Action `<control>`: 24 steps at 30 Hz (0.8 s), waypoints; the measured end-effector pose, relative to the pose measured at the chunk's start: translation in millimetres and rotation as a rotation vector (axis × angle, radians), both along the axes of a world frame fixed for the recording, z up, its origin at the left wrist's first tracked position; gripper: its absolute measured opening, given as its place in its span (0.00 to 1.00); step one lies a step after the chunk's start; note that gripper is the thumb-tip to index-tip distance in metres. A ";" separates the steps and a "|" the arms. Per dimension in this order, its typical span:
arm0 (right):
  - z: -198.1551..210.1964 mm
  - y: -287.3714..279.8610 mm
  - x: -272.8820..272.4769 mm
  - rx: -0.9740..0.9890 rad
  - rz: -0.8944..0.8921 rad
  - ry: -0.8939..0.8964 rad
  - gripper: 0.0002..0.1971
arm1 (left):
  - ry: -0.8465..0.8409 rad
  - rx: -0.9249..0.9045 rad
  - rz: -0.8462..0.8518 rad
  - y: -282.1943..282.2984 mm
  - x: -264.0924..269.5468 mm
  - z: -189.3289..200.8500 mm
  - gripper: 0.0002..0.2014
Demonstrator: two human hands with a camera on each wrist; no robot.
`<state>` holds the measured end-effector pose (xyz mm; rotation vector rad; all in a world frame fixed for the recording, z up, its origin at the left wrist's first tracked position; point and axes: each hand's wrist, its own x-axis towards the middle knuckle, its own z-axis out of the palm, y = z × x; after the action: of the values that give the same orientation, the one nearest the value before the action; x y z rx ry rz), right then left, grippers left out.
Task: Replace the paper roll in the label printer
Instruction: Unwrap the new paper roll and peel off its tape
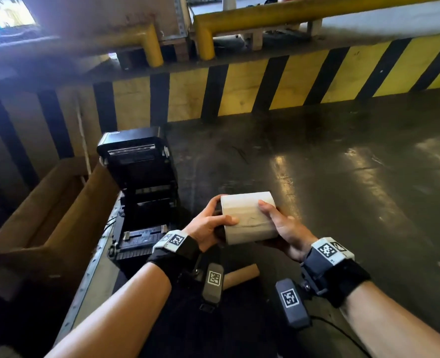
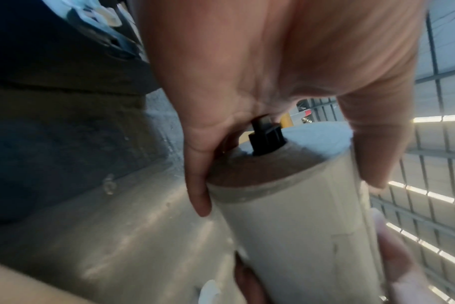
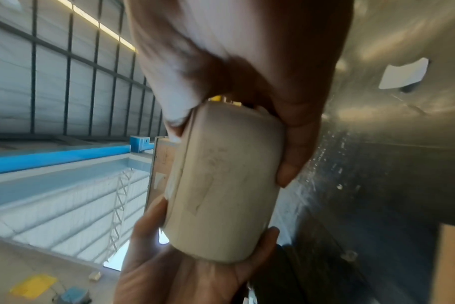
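A full white paper roll (image 1: 248, 218) lies crosswise between both hands, just right of the black label printer (image 1: 142, 192), whose lid stands open. My left hand (image 1: 209, 223) grips the roll's left end, thumb on top. My right hand (image 1: 282, 228) cups its right end from below, thumb over the top. In the left wrist view a black spindle (image 2: 266, 142) sticks out of the roll's (image 2: 299, 226) core under my palm. The right wrist view shows the roll (image 3: 221, 185) held between my two hands. A bare brown cardboard core (image 1: 242, 276) lies on the floor below my wrists.
An open cardboard box (image 1: 46, 215) sits left of the printer. A yellow and black striped kerb (image 1: 265, 81) with yellow rails (image 1: 291, 14) runs across the back. Dark glossy floor (image 1: 342, 177) spreads to the right. A black cable (image 1: 342, 334) trails near my right forearm.
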<state>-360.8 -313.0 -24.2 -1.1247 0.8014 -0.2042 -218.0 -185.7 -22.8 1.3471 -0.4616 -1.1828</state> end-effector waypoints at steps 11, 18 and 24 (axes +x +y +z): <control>-26.5 3.0 -6.1 0.053 -0.044 -0.078 0.38 | -0.287 0.265 0.121 44.9 11.2 -28.3 0.30; -36.3 -10.6 -13.7 0.028 -0.047 -0.031 0.42 | -1.079 0.732 -0.237 89.1 9.3 -93.9 0.30; -40.5 -8.2 -19.1 0.059 -0.027 -0.033 0.32 | -1.117 0.828 -0.213 85.2 -1.7 -110.7 0.30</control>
<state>-380.0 -321.2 -64.7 -1.0532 0.7894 -0.2200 -219.7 -100.5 -133.5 2.7284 -0.9645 -0.6730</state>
